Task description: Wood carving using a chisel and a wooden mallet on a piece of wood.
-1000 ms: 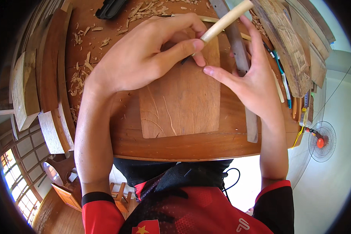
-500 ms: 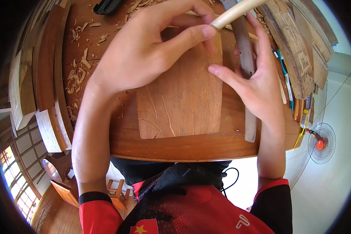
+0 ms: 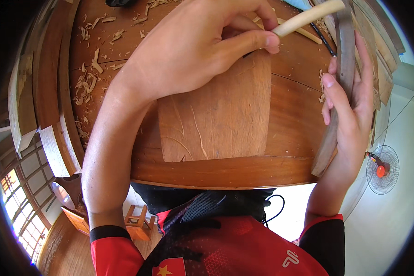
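Main change vs half a second ago: the strip (image 3: 347, 50) has gone right. It lay just right of the board (image 3: 216, 119); now it's well clear, near the table's right edge, lower end still angled toward the person.

Right hand (image 3: 356, 99) went with it: was loosely spread around the strip, now wrapped on it, thumb across the top, fingertips showing on the left side.

Left hand (image 3: 184, 55): same pinch on the pale handle (image 3: 310, 18), thumb against fingers, but shifted right, above the board's far end. Handle points up-right, its end near the strip; can't tell if touching. Hands are further apart.

Board stays flat on the table (image 3: 294, 115). Black rod (image 3: 323, 40) and pale stick (image 3: 308, 35) now show left of the strip. Shavings (image 3: 88, 87) still lie to the left.
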A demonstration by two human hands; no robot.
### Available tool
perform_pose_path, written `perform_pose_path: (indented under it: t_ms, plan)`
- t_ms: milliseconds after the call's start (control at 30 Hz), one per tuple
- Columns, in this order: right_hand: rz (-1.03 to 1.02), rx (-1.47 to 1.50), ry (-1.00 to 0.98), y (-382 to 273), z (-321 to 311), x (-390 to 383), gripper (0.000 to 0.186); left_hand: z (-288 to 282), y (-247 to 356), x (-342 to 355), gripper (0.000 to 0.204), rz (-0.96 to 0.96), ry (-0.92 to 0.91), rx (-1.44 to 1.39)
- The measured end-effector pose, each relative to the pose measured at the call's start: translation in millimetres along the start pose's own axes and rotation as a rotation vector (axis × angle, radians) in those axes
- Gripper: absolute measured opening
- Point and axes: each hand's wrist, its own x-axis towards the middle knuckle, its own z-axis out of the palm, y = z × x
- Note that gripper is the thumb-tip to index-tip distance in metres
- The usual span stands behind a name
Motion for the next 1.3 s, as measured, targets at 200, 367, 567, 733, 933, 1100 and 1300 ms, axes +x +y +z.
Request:
perform_pose_path:
  t_ms: [200,367,567,733,933,1100,1300]
  plan:
    - [0.027,0.041,0.009,-3.6,-6.0,-1.5,0.071,3.3,3.6,0.5,0.018,-0.012,0.036,0.112]
    - [-0.047,0.117,-0.047,-6.9,-11.5,-0.5,0.063,6.3,-8.3,0.5,0.018,0.005,0.068,0.049]
    - [-0.026,0.269,0.018,-12.8,-15.4,1.4,0.053,7.8,11.9,-0.7,0.02,-0.059,0.069,0.41]
    - [0.165,0.378,0.08,-11.2,-32.2,-11.1,0.048,11.6,13.3,3.4,0.023,0.046,0.109,0.515]
    - [0.284,0.394,-0.052,-6.5,-32.2,-34.8,0.047,2.8,-0.8,-3.7,0.025,0.198,0.072,0.411]
    - [0.385,0.371,0.059,-14.8,-17.1,-43.4,0.051,6.1,4.9,2.1,0.025,0.098,-0.005,0.585]
    - [0.352,0.51,0.231,-2.8,-27.9,-66.2,0.052,-1.5,-7.8,4.1,0.023,0.128,-0.088,0.499]
